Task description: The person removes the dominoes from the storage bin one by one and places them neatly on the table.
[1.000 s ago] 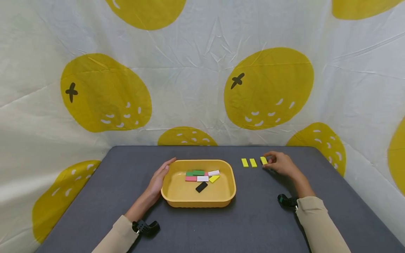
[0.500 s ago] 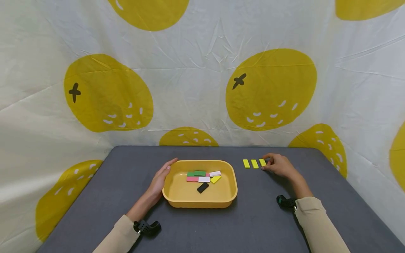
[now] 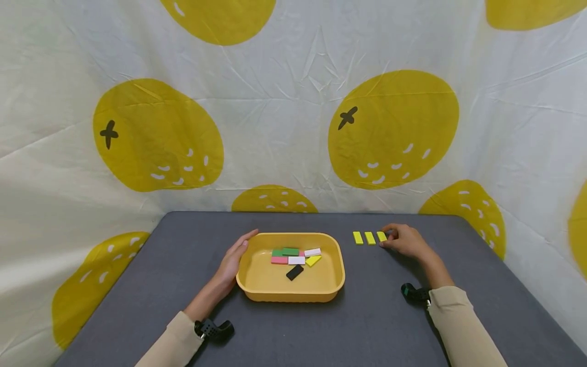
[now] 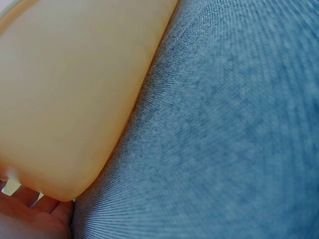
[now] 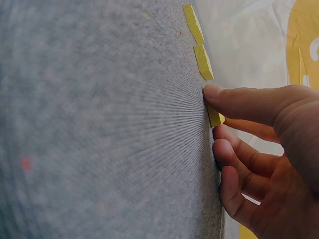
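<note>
In the head view, my left hand (image 3: pixel 231 262) lies along the left side of a yellow plastic tray (image 3: pixel 289 296), its fingers extended against the outer wall. The left wrist view shows part of that hand (image 4: pixel 37 216) by the tray's wall (image 4: pixel 75 99). On the right, my right hand (image 3: pixel 405 240) pinches a yellow domino (image 3: pixel 381 236) between thumb and fingers, low at the tabletop. That domino (image 5: pixel 214 116) is partly covered by the thumb in the right wrist view. Two more yellow dominoes stand left of it, one nearer (image 3: pixel 370 238) and one farther (image 3: pixel 358 238), with small gaps between.
Inside the tray lie several dominoes: green (image 3: pixel 290 252), pink (image 3: pixel 279 260), white (image 3: pixel 296 260), yellow (image 3: pixel 314 261) and black (image 3: pixel 295 272). The grey tabletop (image 3: pixel 293 336) ends at a fruit-patterned curtain (image 3: pixel 275 127) behind.
My right hand has moved the pinched domino left, narrowing its gap to the other two. The left hand stays at the tray. The head view has shifted slightly.
</note>
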Tool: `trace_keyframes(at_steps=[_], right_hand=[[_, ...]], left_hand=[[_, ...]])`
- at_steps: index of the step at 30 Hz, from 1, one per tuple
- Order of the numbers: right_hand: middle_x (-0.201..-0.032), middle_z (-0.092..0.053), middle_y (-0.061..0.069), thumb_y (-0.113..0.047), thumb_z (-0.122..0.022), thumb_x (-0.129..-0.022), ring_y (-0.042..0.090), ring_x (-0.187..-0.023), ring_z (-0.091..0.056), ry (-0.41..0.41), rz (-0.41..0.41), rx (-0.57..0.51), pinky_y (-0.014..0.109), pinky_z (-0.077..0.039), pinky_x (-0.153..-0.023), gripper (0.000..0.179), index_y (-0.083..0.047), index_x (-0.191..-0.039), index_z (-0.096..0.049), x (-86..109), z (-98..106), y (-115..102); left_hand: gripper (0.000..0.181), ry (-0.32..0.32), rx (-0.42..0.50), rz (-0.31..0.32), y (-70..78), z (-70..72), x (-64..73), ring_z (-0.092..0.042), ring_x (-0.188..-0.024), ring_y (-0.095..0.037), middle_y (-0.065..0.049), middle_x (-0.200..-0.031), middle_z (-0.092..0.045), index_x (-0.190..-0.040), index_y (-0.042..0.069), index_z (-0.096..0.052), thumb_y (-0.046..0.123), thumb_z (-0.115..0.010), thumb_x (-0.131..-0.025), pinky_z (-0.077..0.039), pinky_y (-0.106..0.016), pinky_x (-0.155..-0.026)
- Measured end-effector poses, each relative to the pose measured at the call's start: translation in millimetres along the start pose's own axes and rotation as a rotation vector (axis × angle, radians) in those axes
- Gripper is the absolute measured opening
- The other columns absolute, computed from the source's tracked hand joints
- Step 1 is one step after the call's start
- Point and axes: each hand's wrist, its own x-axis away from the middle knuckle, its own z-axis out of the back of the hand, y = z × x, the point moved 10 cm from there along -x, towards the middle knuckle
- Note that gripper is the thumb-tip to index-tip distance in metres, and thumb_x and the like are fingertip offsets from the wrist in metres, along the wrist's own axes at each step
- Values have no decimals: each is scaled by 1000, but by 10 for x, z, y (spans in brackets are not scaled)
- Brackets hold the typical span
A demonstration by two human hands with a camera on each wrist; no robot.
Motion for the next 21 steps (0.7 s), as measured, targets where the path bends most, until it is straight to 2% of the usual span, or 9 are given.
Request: trace_keyframes(at_steps=[10, 21], right_hand=[[-88, -70, 9, -21, -76, -93, 16, -72, -54, -12, -1, -9, 32, -42, -65, 52, 9, -133, -62, 25, -24, -24], [-89, -69, 8, -23, -78, -92, 16, -73, -54, -19, -2, -19, 33, -42, -65, 56, 8, -136, -60, 37, -18, -10]], left_hand=[[48, 2, -6, -6, 8, 0, 22, -34, -155, -27, -5, -169, -33, -160, 17, -39, 29, -27, -115, -33, -50, -123], [47, 5, 4, -9, 20, -2, 20, -34, -155, -28, -6, -168, -33, -159, 18, -40, 26, -27, -116, -31, -53, -124]])
